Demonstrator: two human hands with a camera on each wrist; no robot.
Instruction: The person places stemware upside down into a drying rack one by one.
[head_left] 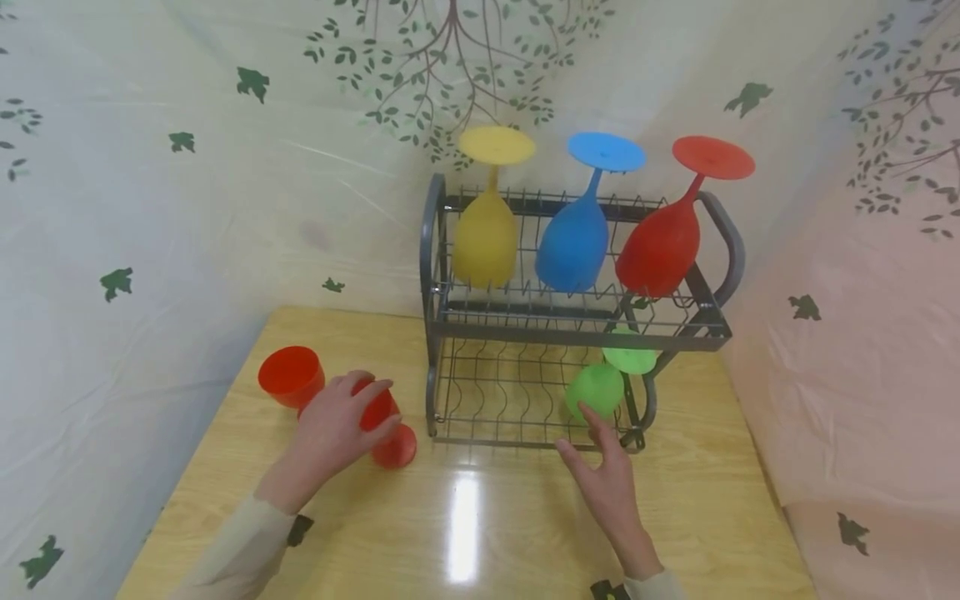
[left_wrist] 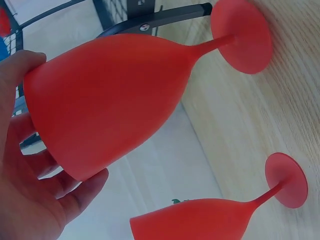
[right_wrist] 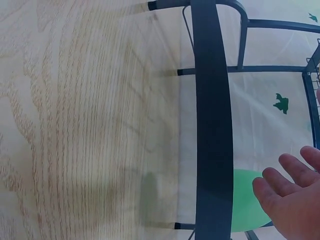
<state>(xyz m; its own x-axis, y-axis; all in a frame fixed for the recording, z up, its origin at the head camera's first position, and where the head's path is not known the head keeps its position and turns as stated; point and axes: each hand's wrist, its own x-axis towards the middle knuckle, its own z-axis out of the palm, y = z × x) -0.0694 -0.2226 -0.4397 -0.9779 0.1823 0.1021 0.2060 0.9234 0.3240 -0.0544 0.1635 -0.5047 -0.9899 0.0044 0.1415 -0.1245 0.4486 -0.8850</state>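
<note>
On the left of the table two red plastic goblets stand upright. My left hand (head_left: 337,429) holds the nearer red goblet (left_wrist: 110,100) by its rim, thumb on one side and fingers curled on the other; its foot is by the tabletop. Behind it to the left is the second red goblet (head_left: 291,375), its lower part hidden by the hand in the head view. My right hand (head_left: 609,483) is at the front of the rack's lower tier, fingers loosely spread, holding nothing. Its fingertips overlap a green goblet (head_left: 592,390) that leans tilted in that tier.
The dark two-tier dish rack (head_left: 577,336) stands at the back of the wooden table (head_left: 525,517). On its upper tier a yellow goblet (head_left: 486,242), a blue goblet (head_left: 573,246) and a red goblet (head_left: 660,250) sit upside down. Leaf-printed sheeting (head_left: 187,233) surrounds the table.
</note>
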